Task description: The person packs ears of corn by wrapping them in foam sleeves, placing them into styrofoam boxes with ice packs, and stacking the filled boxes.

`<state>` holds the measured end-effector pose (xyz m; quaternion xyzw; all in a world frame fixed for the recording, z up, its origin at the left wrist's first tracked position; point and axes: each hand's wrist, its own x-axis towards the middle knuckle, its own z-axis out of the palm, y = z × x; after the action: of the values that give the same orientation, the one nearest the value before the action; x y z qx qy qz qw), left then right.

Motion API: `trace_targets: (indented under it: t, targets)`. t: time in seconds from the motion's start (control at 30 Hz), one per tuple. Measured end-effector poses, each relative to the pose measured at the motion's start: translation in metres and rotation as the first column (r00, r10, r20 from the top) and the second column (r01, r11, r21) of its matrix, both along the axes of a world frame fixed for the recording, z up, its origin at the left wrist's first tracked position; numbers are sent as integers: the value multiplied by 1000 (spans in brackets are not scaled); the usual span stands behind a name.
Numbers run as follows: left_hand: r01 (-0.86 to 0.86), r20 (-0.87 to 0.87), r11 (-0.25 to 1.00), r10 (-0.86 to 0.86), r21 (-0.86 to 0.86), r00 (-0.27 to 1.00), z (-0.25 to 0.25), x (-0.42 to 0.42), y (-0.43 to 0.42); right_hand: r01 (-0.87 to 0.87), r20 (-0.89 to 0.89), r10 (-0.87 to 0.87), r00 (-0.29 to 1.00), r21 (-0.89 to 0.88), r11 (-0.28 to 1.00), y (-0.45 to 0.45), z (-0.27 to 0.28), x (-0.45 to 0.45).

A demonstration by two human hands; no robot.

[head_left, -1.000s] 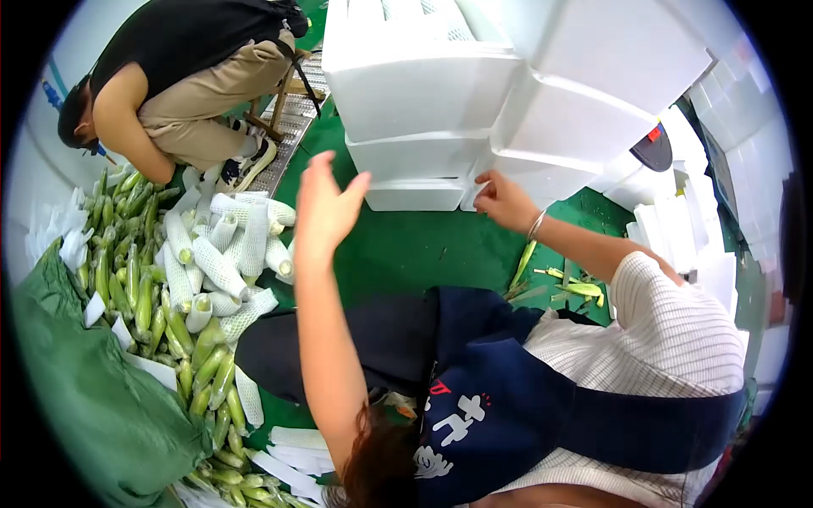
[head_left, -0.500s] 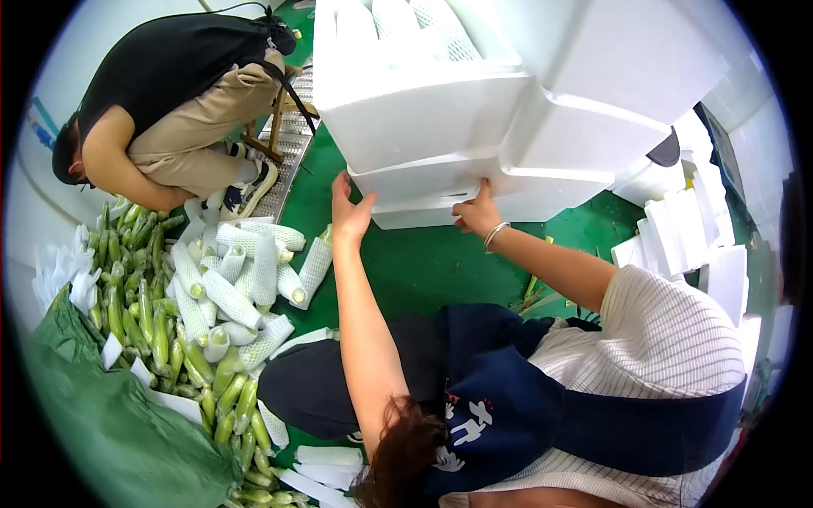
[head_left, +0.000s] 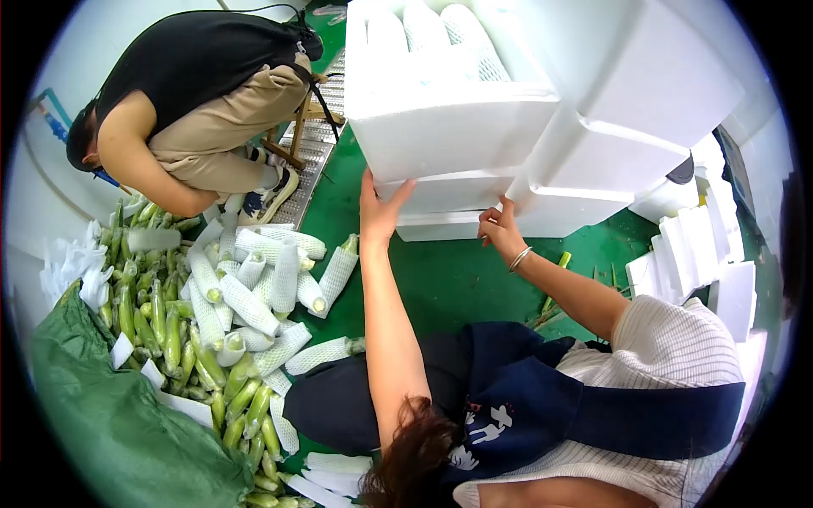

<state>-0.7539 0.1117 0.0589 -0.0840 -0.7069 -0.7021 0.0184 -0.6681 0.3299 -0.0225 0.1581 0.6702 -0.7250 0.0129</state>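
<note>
My left hand (head_left: pixel 382 207) is at the left corner of the middle white foam box (head_left: pixel 449 193), thumb apart from the fingers, touching its side. My right hand (head_left: pixel 501 229) is against the front of the same stack, index finger raised to the seam between boxes and the other fingers curled. On top stands an open foam box (head_left: pixel 449 135) with several net-wrapped pieces (head_left: pixel 474 42) inside. Left of my left hand, corn cobs in white foam nets (head_left: pixel 246 305) lie in a pile beside unwrapped green corn (head_left: pixel 165 330).
Another person (head_left: pixel 203 93) sits bent over the corn at the upper left, on a wooden stool (head_left: pixel 292 140). More foam boxes (head_left: pixel 627 152) are stacked at the right, with foam lids (head_left: pixel 690 250) beyond. A green sack (head_left: pixel 118 406) lies at the lower left.
Both hands have moved from the air onto the box stack. The view has shifted, showing more of the open top box. The seated person's arm remains over the corn.
</note>
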Motion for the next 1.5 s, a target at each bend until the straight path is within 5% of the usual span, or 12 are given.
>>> trace_targets:
  t: [0.23,0.3,0.47,0.53,0.63,1.03,1.17,1.23,1.33,1.37,1.43,1.5]
  targets:
    - [-127,-60,991,129,31,990,-16,-17,-1,-114,24,111,993,159,981,-6,-2,11]
    - [-161,-53,984,157,-80,986,-24,-20,-3,38,-111,57,992,707,707,15,-3,9]
    - [-74,14,995,75,-72,997,-27,-23,-6,173,-196,-52,979,676,716,16,-9,-25]
    - [-3,79,1000,3,-6,997,-31,-17,-8,225,-122,-197,973,289,931,9,14,-46]
    - [-51,71,998,53,-25,996,-32,-23,-8,239,-157,-213,964,168,956,7,23,-51]
    - [84,39,995,-82,-53,996,-20,25,-18,133,-65,-126,990,132,982,9,53,8]
    - [50,72,999,-50,5,996,-25,23,-7,12,-202,92,975,462,887,39,39,4]
    - [1,80,1000,-3,21,997,-25,26,-2,-65,-81,230,970,825,562,52,56,14]
    - [13,70,1000,-14,21,997,-25,30,4,-216,84,282,956,853,476,65,78,6]
    - [15,61,1000,-16,15,998,-24,27,4,-207,74,281,957,852,481,60,78,5]
    - [37,40,997,-39,64,998,-29,23,3,-29,80,-16,997,530,847,43,71,12]
    - [32,16,997,-33,77,999,-29,15,5,91,-24,-90,996,463,882,32,54,6]
